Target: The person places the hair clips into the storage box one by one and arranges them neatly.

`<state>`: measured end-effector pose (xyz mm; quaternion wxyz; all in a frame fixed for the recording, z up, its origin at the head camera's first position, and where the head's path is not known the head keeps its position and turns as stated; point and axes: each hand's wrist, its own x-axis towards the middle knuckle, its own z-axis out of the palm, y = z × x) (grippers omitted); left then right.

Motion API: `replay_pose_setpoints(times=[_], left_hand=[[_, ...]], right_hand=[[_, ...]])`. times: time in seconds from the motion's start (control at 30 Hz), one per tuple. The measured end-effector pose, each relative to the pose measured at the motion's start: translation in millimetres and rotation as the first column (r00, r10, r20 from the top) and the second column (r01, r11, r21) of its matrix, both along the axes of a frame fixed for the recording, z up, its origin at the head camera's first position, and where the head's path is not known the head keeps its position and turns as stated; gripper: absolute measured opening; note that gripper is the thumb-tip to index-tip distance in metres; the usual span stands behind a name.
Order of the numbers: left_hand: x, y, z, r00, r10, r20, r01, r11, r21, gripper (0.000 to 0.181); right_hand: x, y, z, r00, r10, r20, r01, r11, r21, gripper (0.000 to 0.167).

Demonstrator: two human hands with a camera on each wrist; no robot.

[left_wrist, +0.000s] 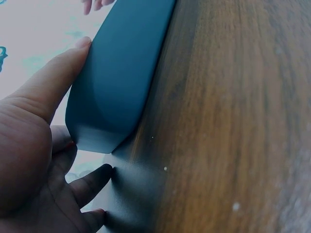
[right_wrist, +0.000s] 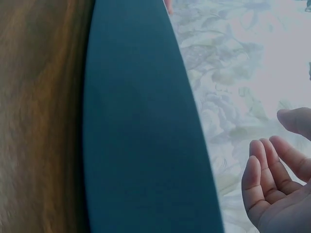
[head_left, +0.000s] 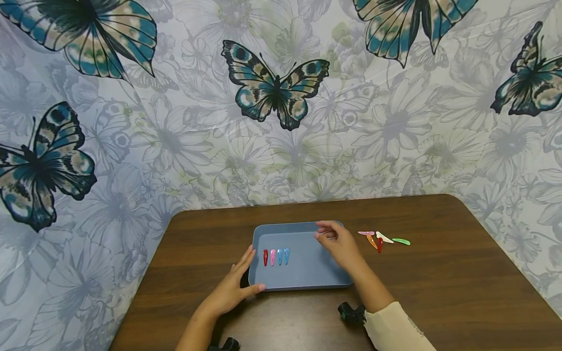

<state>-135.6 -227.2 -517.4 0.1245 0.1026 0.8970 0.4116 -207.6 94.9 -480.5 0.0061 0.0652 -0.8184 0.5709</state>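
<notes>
A blue-grey tray [head_left: 307, 273] lies on the table. Toward its left side stand several snap hair clips in a row: a red clip [head_left: 265, 258], a pink clip [head_left: 273, 257] and two blue clips [head_left: 280, 257]. My left hand [head_left: 230, 290] rests at the tray's front left corner, its fingers fairly straight; in the left wrist view the thumb [left_wrist: 63, 73] touches the tray's wall. Over the tray's right part hovers my right hand [head_left: 340, 246], fingers loosely bent. The right wrist view shows its thumb and fingers [right_wrist: 269, 182] apart, with nothing seen between them.
Right of the tray, loose hair clips lie close together on the brown table [head_left: 439, 282]: a pink one [head_left: 366, 233], an orange one [head_left: 371, 242], a red one [head_left: 379, 245], a white one [head_left: 385, 237] and a green one [head_left: 401, 241]. A butterfly-patterned cloth [head_left: 281, 156] hangs behind.
</notes>
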Motion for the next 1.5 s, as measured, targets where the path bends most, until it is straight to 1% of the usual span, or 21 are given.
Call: replay_pose_setpoints(times=[0.23,0.43,0.53,0.67,0.83,1.13,1.4,1.5], left_hand=[[0.1,-0.5,-0.3,1.000,-0.005,0.000,0.005,1.000,0.003,0.099],[0.6,-1.0,-0.1,1.000,-0.013,0.000,0.013,1.000,0.000,0.099],[0.6,-0.9,-0.5,1.000,-0.012,0.001,0.012,1.000,0.001,0.099],[0.2,-0.7,-1.0,1.000,-0.008,0.000,0.008,1.000,0.003,0.099],[0.2,-1.0,-0.9,1.000,-0.011,0.004,0.011,1.000,0.006,0.099],[1.0,-0.5,-0.3,1.000,-0.009,-0.008,0.009,1.000,0.000,0.100],[0.8,-1.0,-1.7,1.000,-0.014,-0.010,0.014,1.000,0.008,0.100],[0.7,-1.5,-2.2,1.000,-0.015,-0.009,0.015,1.000,0.014,0.099]], right_hand=[[-1.6,11.8,-0.8,1.000,-0.028,-0.009,0.028,1.000,-0.012,0.033],[-1.6,22.1,-2.5,0.999,-0.049,0.011,0.050,0.998,-0.036,0.034],[-2.5,27.5,-3.2,0.999,-0.048,0.018,0.048,0.998,-0.048,0.036],[-4.1,36.1,-3.4,0.998,-0.064,0.021,0.064,0.998,-0.024,0.039],[-7.0,49.8,-4.4,0.995,-0.093,0.021,0.093,0.995,0.019,0.038],[-10.9,66.9,-5.8,0.992,-0.127,0.017,0.127,0.992,0.021,0.037],[-14.4,89.4,-8.1,0.987,-0.152,0.046,0.151,0.988,0.016,0.046],[-15.0,97.5,-8.1,0.986,-0.159,0.054,0.159,0.987,-0.001,0.046]])
